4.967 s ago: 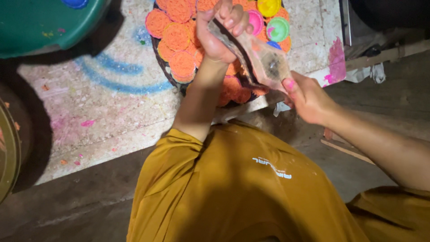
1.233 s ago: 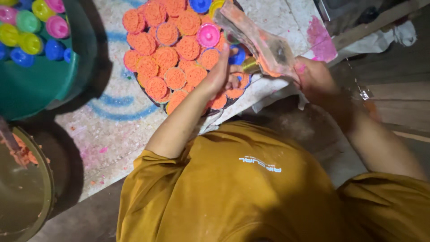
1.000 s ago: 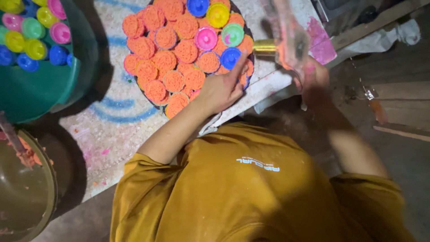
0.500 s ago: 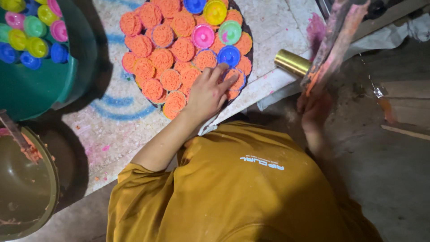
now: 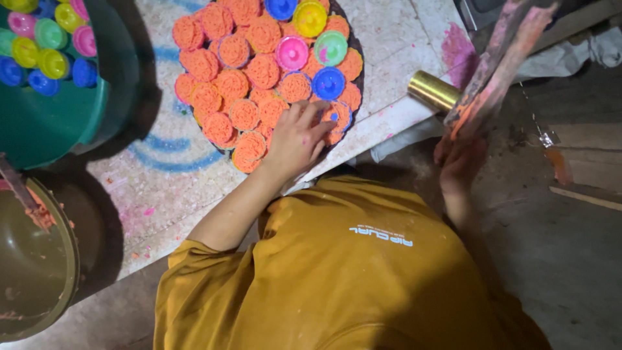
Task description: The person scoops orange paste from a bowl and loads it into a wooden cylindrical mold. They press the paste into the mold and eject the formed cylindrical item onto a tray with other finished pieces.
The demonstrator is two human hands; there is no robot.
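Observation:
My left hand (image 5: pixel 295 139) lies flat with fingers spread on the near edge of a round dark tray (image 5: pixel 358 61). The tray is packed with orange moulded discs (image 5: pixel 246 71). My fingertips touch a blue-rimmed mould (image 5: pixel 338 115) filled with orange. Pink (image 5: pixel 291 53), green (image 5: pixel 330 46), yellow (image 5: pixel 310 18) and blue (image 5: pixel 328 83) plastic moulds sit among the discs. My right hand (image 5: pixel 460 159) grips a flat wooden paddle (image 5: pixel 499 65), stained pink and orange. It points up, to the right of the tray.
A brass cylinder (image 5: pixel 433 91) lies on the slab's edge beside the paddle. A green basin (image 5: pixel 65 116) at top left holds several coloured moulds. An olive bowl (image 5: pixel 32 266) with orange paste and a stick stands at bottom left. My mustard shirt (image 5: pixel 350 272) fills the foreground.
My right hand has swung the paddle from over the tray to the right and upright. My left hand has slid down to the tray's near edge. The brass cylinder has come into sight.

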